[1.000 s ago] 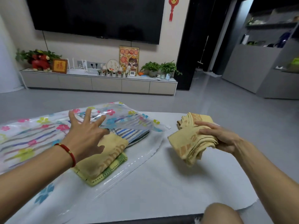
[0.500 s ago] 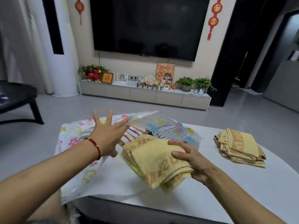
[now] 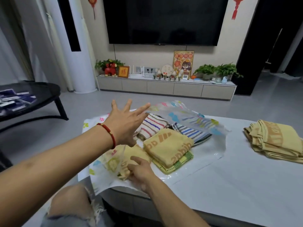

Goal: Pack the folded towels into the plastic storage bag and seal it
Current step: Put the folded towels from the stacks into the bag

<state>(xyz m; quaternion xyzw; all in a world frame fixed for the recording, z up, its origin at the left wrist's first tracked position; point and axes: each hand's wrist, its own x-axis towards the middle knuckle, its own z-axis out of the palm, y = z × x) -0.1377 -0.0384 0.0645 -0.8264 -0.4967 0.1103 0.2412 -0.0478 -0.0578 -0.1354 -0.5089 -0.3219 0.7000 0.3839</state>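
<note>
Inside plastic storage bag [image 3: 193, 119]: folded towels [image 3: 167, 145]

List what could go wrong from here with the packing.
1. The right hand pushes a yellow towel under the bag's flap near the table edge; bag and towel could slide off.
2. The left hand lifts the flap with straight fingers only; it may drop.
3. The pile is still unpacked; the bag may not seal.

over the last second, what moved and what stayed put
The right hand carried a folded yellow towel from the stack leftward into the storage bag, beside the other yellow towel. The left hand stayed spread, holding the bag's flap up. Striped towels unmoved.
</note>
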